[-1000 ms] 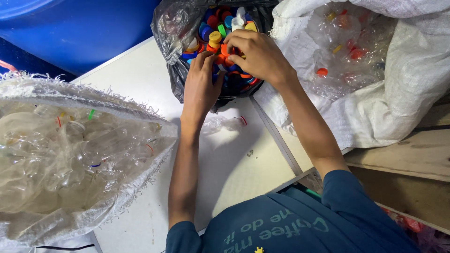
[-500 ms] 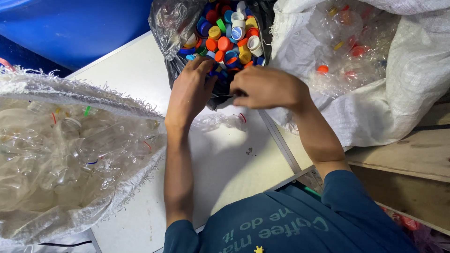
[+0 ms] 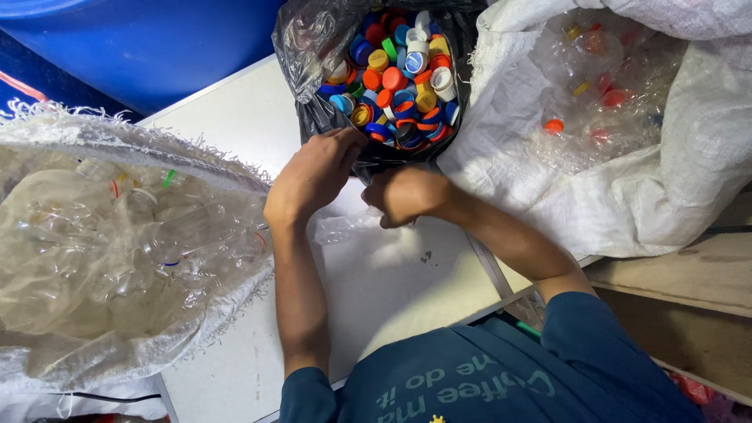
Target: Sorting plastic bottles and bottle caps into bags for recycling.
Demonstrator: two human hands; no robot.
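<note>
Both hands are meeting at the near rim of the black bag [image 3: 313, 47] of bottle caps [image 3: 395, 78]. The left hand [image 3: 313, 176] and right hand [image 3: 407, 196] are curling, grip unclear. Sacks are crowding both sides of the white table [image 3: 392, 290].

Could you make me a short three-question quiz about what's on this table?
1. True or false: the black bag holds mixed-colour bottle caps.
2. Which sack holds clear bottles with caps on: A, the left sack, or B, the right sack?
3. Fill in: both the left hand and the right hand are at the near edge of the ____ bag, above the white table.

Key:
1. True.
2. B; red and orange caps show on its bottles, while the left sack's bottles look capless.
3. Black.
</note>
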